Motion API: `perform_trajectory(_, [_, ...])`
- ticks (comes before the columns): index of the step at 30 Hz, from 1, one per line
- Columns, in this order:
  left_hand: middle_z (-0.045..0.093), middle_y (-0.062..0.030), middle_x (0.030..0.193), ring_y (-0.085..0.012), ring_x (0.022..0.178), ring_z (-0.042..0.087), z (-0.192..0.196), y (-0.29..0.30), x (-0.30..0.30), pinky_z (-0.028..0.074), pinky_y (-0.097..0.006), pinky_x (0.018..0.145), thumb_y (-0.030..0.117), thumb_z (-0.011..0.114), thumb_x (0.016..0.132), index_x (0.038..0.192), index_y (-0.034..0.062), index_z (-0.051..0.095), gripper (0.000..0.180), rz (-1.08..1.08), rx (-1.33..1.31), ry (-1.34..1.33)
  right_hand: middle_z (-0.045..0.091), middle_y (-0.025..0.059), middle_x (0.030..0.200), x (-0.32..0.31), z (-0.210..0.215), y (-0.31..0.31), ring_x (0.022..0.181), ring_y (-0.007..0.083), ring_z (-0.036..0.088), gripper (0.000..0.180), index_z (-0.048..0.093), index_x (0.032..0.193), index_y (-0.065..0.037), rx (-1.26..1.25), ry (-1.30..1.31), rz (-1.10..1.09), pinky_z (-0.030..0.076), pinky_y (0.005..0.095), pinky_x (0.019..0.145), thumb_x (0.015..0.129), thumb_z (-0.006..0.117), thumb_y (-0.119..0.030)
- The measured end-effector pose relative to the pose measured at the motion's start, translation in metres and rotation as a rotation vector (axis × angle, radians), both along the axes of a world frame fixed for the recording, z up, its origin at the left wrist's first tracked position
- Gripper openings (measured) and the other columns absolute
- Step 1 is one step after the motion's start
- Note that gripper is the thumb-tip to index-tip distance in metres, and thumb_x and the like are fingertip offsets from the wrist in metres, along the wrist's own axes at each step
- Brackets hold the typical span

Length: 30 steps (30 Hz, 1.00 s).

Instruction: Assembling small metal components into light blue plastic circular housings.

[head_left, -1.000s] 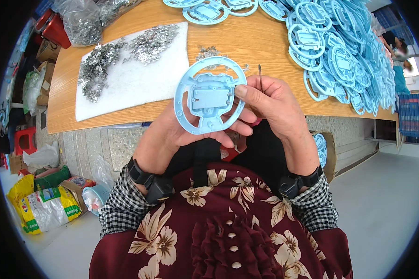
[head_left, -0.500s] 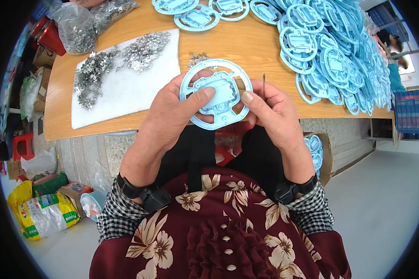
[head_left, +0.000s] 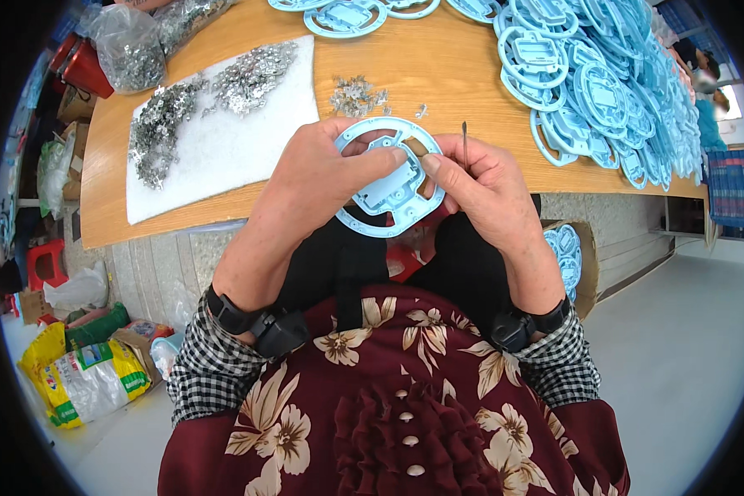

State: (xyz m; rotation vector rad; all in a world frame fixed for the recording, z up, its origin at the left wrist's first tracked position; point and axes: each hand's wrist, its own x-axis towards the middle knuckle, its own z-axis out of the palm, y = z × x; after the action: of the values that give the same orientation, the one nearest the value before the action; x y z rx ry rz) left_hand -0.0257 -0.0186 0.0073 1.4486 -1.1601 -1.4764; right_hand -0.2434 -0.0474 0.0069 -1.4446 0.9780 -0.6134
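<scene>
Let's steady the light-blue plastic ring frame (head_left: 398, 187) by the wooden surface's (head_left: 446, 70) near edge, left grip (head_left: 316, 171) clasping it, right grip (head_left: 486, 188) holding rim and thin dark rod (head_left: 465, 145).

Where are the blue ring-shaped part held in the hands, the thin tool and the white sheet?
Blue ring-shaped part (head_left: 391, 187): head view, on its central plate.
Thin tool (head_left: 465, 144): head view, on its exposed shaft.
White sheet (head_left: 231, 153): head view, on its bare middle.

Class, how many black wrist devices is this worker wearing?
2: the left device, behind the left hand, and the right device, behind the right hand. Sleeves could hide more.
</scene>
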Motion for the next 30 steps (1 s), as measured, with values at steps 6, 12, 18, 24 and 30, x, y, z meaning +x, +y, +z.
perform_trajectory(6, [0.073, -0.0079, 0.097, -0.0107, 0.083, 0.067, -0.006, -0.003, 0.0, 0.054, -0.025, 0.072, 0.023, 0.077, 0.087, 0.115, -0.0049, 0.068, 0.04, 0.014, 0.031, 0.059, 0.064, -0.0021, 0.077, 0.001, 0.0, -0.002, 0.061, 0.0045, 0.048, 0.033, 0.068, 0.107, 0.0, 0.029, -0.008, -0.012, 0.042, 0.0222, 0.056, 0.101, 0.06, -0.031])
perform_trajectory(12, [0.071, -0.0104, 0.107, -0.0116, 0.09, 0.067, -0.008, 0.002, -0.008, 0.056, -0.026, 0.077, 0.017, 0.08, 0.085, 0.128, -0.0046, 0.061, 0.051, 0.051, -0.157, 0.048, 0.065, -0.002, 0.077, 0.001, 0.0, -0.003, 0.06, 0.0043, 0.05, 0.03, 0.068, 0.103, 0.0, 0.051, 0.003, -0.045, 0.042, 0.0218, 0.055, 0.101, 0.059, -0.029])
perform_trajectory(18, [0.07, -0.0097, 0.106, -0.0109, 0.092, 0.066, -0.011, -0.001, -0.012, 0.056, -0.025, 0.077, 0.016, 0.081, 0.084, 0.132, -0.0026, 0.058, 0.056, 0.028, -0.213, -0.141, 0.064, -0.0022, 0.075, 0.0, 0.001, 0.004, 0.061, 0.0041, 0.051, 0.026, 0.068, 0.104, -0.002, 0.009, 0.013, -0.041, 0.043, 0.0215, 0.056, 0.101, 0.058, -0.026])
perform_trajectory(24, [0.069, -0.0043, 0.1, -0.0084, 0.088, 0.065, -0.001, 0.004, -0.01, 0.054, -0.024, 0.075, 0.023, 0.07, 0.095, 0.133, 0.0007, 0.059, 0.045, 0.014, -0.156, -0.01, 0.066, -0.0024, 0.079, -0.009, 0.003, 0.005, 0.061, 0.0012, 0.049, 0.03, 0.068, 0.119, 0.0, 0.083, 0.007, -0.083, 0.037, 0.0157, 0.053, 0.101, 0.064, -0.024])
perform_trajectory(30, [0.07, -0.0078, 0.1, -0.0104, 0.085, 0.066, -0.003, 0.019, -0.011, 0.053, -0.025, 0.073, 0.019, 0.068, 0.096, 0.134, -0.0046, 0.055, 0.047, 0.074, -0.161, 0.07, 0.066, -0.0025, 0.079, -0.028, 0.009, 0.008, 0.06, 0.0011, 0.048, 0.03, 0.068, 0.118, 0.0, 0.077, 0.004, -0.16, 0.036, 0.0158, 0.052, 0.101, 0.064, -0.025])
